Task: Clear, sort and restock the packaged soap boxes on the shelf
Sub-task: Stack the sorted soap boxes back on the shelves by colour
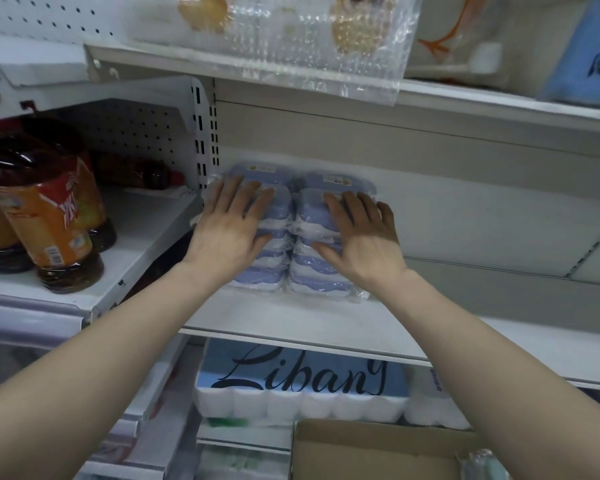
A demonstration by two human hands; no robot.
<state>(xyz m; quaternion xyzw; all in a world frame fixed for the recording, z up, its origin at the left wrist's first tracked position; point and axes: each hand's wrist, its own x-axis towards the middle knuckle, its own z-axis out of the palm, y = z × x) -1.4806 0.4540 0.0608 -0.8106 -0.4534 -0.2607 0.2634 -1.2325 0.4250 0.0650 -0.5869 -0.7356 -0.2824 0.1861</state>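
- The soap boxes (293,233) look like blue and white plastic, each in a thin, glossy, crinkled clear wrap.
- The shelf (326,317) is white painted metal, smooth and matt.
- The back panel (132,133) at its left corner is perforated metal.
- The 2 bottles (49,216) are shiny clear plastic with glossy labels.
- The carton (378,452) is brown matt cardboard.
- The bag (274,39) above is glossy bubble film.

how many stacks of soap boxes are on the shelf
2: the left stack under the left hand, the right stack under the right hand. More could hide behind.
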